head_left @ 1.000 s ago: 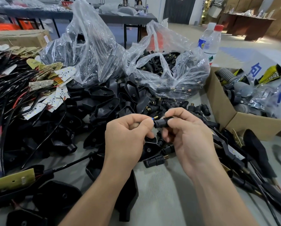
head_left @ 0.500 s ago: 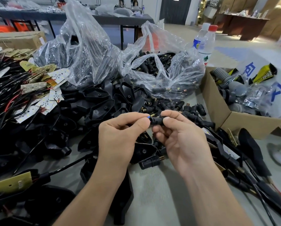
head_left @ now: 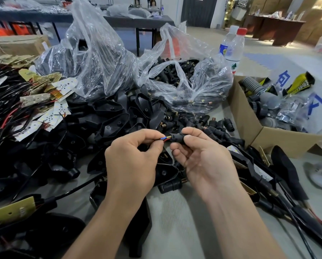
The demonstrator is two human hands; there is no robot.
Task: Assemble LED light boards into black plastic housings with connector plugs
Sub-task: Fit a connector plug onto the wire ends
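2 hands meet above the table (head_left: 175, 217): left hand (head_left: 130, 161) pinches thin wires (head_left: 163, 139), right hand (head_left: 203, 159) fingers clamp the plug (head_left: 177, 137). Plug looks light and rigid, wires limp and probably fragile, so grip the plug body. Grey table is crowded with housings (head_left: 109, 126) and bags (head_left: 100, 62), with a workshop behind.

The connector plug (head_left: 177, 137) is black, its wire ends (head_left: 164, 139) blue and red, perhaps with a yellow one. The heaped housings (head_left: 107, 109) are black. The LED boards (head_left: 63, 85) are white and dotted, some showing mustard-yellow backs. One bottle (head_left: 235, 51) has a red cap, and the worktop (head_left: 175, 221) is pale grey.
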